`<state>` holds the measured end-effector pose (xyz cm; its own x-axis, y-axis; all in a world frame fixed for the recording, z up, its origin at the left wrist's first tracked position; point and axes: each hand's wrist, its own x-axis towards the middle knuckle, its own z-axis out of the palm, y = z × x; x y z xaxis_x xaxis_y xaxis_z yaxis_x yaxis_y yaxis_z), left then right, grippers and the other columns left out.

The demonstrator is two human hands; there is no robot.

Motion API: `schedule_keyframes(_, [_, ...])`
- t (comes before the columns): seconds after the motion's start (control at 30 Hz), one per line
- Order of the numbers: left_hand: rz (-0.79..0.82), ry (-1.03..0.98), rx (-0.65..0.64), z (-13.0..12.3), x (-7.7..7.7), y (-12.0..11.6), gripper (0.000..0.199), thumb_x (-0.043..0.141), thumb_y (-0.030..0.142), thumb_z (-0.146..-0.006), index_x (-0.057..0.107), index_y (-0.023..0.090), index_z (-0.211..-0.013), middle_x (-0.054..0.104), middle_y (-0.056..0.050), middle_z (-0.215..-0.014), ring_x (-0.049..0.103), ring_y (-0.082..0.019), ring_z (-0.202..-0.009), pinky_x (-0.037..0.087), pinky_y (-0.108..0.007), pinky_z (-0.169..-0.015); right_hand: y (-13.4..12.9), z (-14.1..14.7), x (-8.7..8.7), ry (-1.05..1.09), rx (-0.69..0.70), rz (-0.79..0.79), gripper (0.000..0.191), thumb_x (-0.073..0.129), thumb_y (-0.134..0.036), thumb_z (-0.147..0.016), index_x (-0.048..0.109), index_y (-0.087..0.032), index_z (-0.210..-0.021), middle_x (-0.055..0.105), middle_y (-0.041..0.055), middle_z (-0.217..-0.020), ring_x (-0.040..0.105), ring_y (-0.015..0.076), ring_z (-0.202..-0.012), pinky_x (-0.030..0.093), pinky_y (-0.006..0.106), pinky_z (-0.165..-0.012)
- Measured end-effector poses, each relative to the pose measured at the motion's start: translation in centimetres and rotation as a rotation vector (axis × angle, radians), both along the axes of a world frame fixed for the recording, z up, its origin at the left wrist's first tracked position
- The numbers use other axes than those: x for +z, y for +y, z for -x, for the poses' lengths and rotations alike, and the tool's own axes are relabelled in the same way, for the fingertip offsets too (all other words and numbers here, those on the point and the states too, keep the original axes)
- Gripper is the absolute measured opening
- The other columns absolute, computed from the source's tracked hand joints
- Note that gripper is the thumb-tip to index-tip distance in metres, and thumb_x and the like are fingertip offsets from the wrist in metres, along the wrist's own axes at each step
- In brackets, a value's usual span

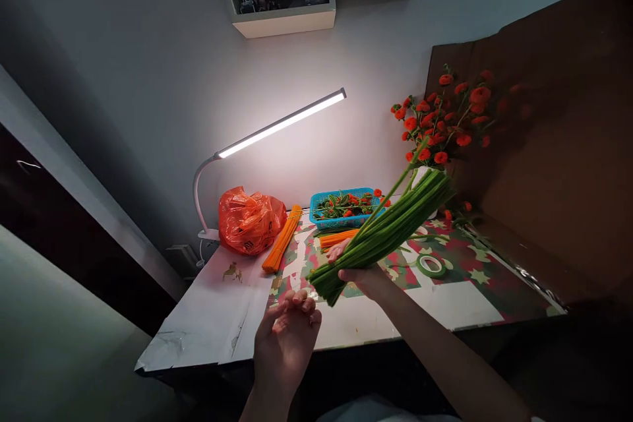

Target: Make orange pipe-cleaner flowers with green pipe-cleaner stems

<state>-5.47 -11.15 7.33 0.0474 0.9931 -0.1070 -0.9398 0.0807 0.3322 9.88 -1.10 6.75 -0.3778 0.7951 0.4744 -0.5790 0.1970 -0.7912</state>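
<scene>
My right hand (pixel 359 271) is wrapped round a thick bundle of green fuzzy stems (pixel 390 227), held tilted above the table with its lower end to the left. One stem stands a little apart along the bundle's upper side. My left hand (pixel 288 333) is just below and left of the bundle's lower end, palm turned up and fingers curled, with nothing visible in it. Behind the bundle lie orange stems (pixel 339 239), partly covered. A roll of green tape (pixel 431 266) lies to the right of my right forearm.
An orange plastic bag (pixel 250 221) and an orange stem bundle (pixel 283 241) are on the table's left. A blue basket (pixel 324 219) holds small flowers. Red flowers (pixel 440 122) stand at the right by cardboard (pixel 544 145). A lit lamp (pixel 284 124) reaches over the back.
</scene>
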Motion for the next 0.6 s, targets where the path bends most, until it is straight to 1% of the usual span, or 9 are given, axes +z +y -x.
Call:
schedule_keyframes(0.1, [0.074, -0.048, 0.017, 0.7, 0.1, 0.9, 0.001, 0.06, 0.014, -0.066, 0.06, 0.015, -0.067, 0.059, -0.002, -0.071, 0.058, -0.015, -0.071, 0.049, -0.028, -0.064, 0.6, 0.1, -0.9, 0.023, 0.025, -0.051, 0.032, 0.084, -0.036, -0.057, 0.066, -0.023, -0.081, 0.064, 0.0017, -0.084, 0.057, 0.0217, -0.089, 0.044, 0.038, -0.087])
schedule_keyframes(0.17, [0.119, -0.027, 0.048, 1.0, -0.1, 1.3, 0.007, 0.058, 0.013, -0.067, 0.063, 0.015, -0.071, 0.066, -0.005, -0.08, 0.062, -0.018, -0.079, 0.051, -0.03, -0.069, 1.0, 0.0, -1.5, 0.012, 0.03, -0.055, 0.032, 0.084, -0.036, -0.057, 0.067, -0.023, -0.08, 0.063, 0.0019, -0.084, 0.056, 0.0227, -0.094, 0.043, 0.038, -0.088])
schedule_keyframes(0.27, [0.122, 0.031, 0.088, 1.2, -0.4, 1.5, 0.01, 0.057, 0.014, -0.067, 0.066, 0.017, -0.072, 0.07, -0.006, -0.095, 0.064, -0.019, -0.086, 0.052, -0.031, -0.074, 1.3, -0.2, -2.1, -0.032, 0.025, -0.035, 0.033, 0.085, -0.035, -0.055, 0.068, -0.022, -0.08, 0.063, 0.0021, -0.083, 0.055, 0.024, -0.098, 0.044, 0.038, -0.088])
schedule_keyframes(0.37, [0.093, 0.105, 0.097, 1.1, -0.3, 1.4, 0.007, 0.059, 0.015, -0.065, 0.066, 0.017, -0.068, 0.07, -0.005, -0.102, 0.064, -0.018, -0.086, 0.053, -0.031, -0.073, 1.4, -0.3, -2.9, -0.058, 0.029, 0.053, 0.035, 0.085, -0.037, -0.053, 0.067, -0.021, -0.079, 0.064, 0.0026, -0.082, 0.057, 0.0243, -0.094, 0.046, 0.038, -0.084])
schedule_keyframes(0.43, [0.066, 0.162, 0.104, 1.0, 0.1, 1.4, 0.005, 0.06, 0.015, -0.065, 0.065, 0.016, -0.066, 0.069, -0.005, -0.106, 0.064, -0.018, -0.085, 0.054, -0.03, -0.072, 1.5, -0.3, -3.5, -0.105, 0.029, 0.155, 0.036, 0.085, -0.037, -0.051, 0.067, -0.019, -0.078, 0.064, 0.0028, -0.08, 0.059, 0.0233, -0.086, 0.047, 0.037, -0.079])
schedule_keyframes(0.53, [0.049, 0.24, 0.084, 0.9, 0.8, 1.7, 0.004, 0.061, 0.014, -0.065, 0.065, 0.015, -0.067, 0.069, -0.007, -0.108, 0.064, -0.018, -0.083, 0.054, -0.029, -0.07, 1.9, 0.0, -4.2, -0.142, -0.034, 0.294, 0.037, 0.086, -0.029, -0.047, 0.066, -0.018, -0.075, 0.065, 0.0013, -0.075, 0.059, 0.0197, -0.074, 0.048, 0.035, -0.073])
schedule_keyframes(0.6, [0.099, 0.271, 0.041, 0.9, 1.0, 2.1, 0.005, 0.061, 0.011, -0.064, 0.064, 0.014, -0.067, 0.07, -0.009, -0.102, 0.063, -0.016, -0.075, 0.053, -0.027, -0.066, 2.2, 0.3, -4.3, -0.116, -0.087, 0.342, 0.034, 0.085, -0.026, -0.046, 0.066, -0.018, -0.073, 0.065, 0.0003, -0.073, 0.059, 0.0181, -0.071, 0.048, 0.033, -0.072])
